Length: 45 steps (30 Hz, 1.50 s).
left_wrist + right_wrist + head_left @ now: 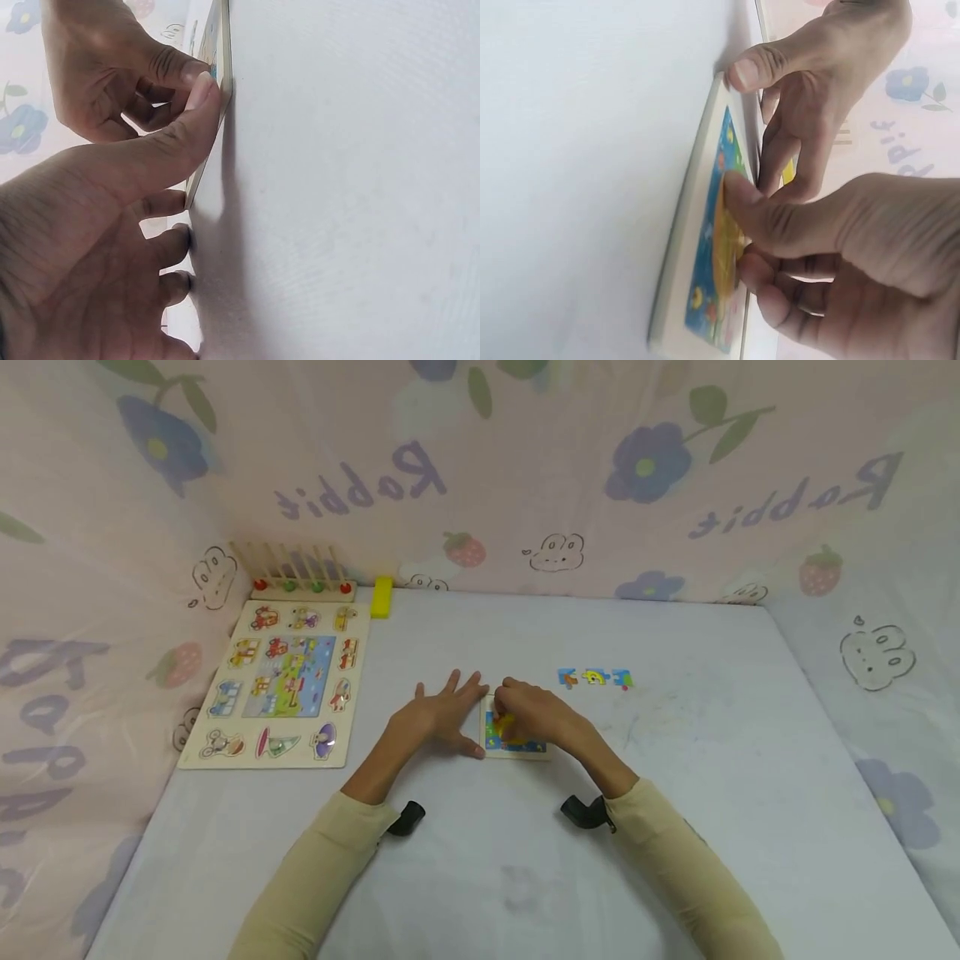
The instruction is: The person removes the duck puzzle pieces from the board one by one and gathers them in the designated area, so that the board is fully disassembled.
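Note:
A small wooden jigsaw board point(514, 755) with a pale frame and a blue picture lies flat on the table. My left hand point(442, 717) is spread beside it, with the thumb point(199, 97) and a fingertip touching the frame's left edge. Over the picture, my right hand point(536, 714) has curled fingers and pinches a yellow puzzle piece point(727, 244) low against the board. The fingers partly cover the piece, so I cannot tell if it sits flush. Several loose puzzle pieces point(596, 677) lie in a row to the right, beyond the board.
At the left lies a large peg puzzle board point(360, 685) with vehicle and toy pictures. Behind it stands a wooden peg rack point(303, 596) with red and green beads, next to a yellow block point(382, 597). Printed cloth walls point(517, 460) border the white table point(720, 735).

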Each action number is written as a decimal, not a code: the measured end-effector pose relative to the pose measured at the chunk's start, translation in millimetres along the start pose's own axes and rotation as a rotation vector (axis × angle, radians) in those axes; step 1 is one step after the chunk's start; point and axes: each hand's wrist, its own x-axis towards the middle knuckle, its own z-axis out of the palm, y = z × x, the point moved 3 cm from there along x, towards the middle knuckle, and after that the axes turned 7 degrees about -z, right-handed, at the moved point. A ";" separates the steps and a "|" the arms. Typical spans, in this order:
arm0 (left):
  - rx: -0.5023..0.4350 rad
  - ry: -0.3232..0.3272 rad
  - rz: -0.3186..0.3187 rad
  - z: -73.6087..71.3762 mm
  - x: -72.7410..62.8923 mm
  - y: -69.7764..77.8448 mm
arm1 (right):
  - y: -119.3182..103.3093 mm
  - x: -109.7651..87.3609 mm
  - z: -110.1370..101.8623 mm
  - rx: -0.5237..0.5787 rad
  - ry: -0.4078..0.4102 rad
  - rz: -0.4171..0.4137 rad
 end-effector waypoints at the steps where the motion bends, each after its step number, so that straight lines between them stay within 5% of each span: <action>1: 0.002 0.001 -0.002 0.0 -0.2 0.2 | -0.5 0.7 -0.3 -0.010 0.003 -0.003; 15: 0.004 0.010 -0.001 -0.9 0.1 1.9 | -2.1 -2.0 -3.1 0.105 0.059 -0.023; 33: 0.027 0.016 -0.025 2.4 3.1 -0.6 | 5.2 -17.7 -24.7 0.285 0.191 -0.196; 45: 0.025 0.001 -0.010 1.1 1.7 -1.4 | 7.8 -16.1 -13.1 0.301 0.158 -0.180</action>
